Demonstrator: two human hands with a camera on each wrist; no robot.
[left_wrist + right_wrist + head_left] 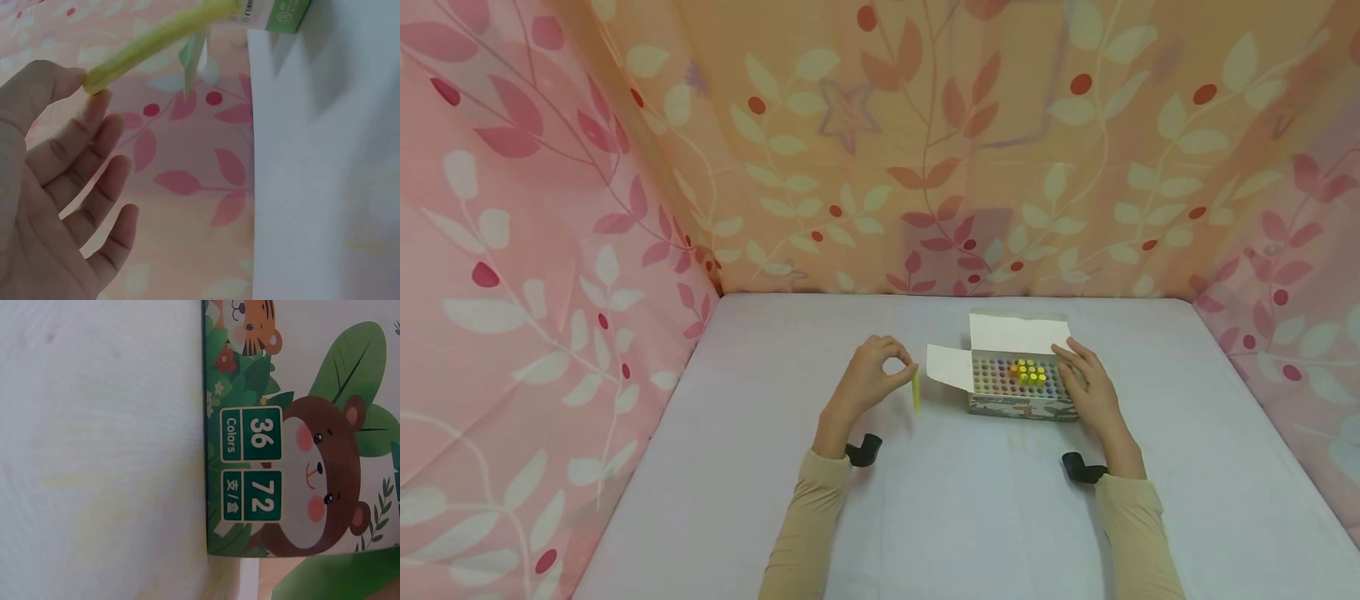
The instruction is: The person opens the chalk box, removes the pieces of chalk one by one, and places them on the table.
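Between its thumb and index finger, my left hand (874, 372) pinches the upper end of a yellow chalk stick (916, 392), which hangs down left of the box. The left wrist view shows the same chalk stick (159, 45) slanting away from the fingertips, the other fingers loosely bent. My right hand (1093, 392) rests against the right side of the open box (1022, 407), its fingers reaching onto the raised lid. Rows of coloured sticks fill the box, and several yellow ones (1032, 372) and an orange one stand higher than the others.
The box's white lid (1018, 333) stands up at the back, and a side flap (950, 367) spreads left. Its printed side (306, 475) shows a bear and "36 Colors". A pale cloth covers the table (970, 508); patterned curtains (880, 167) enclose it at the back and sides.
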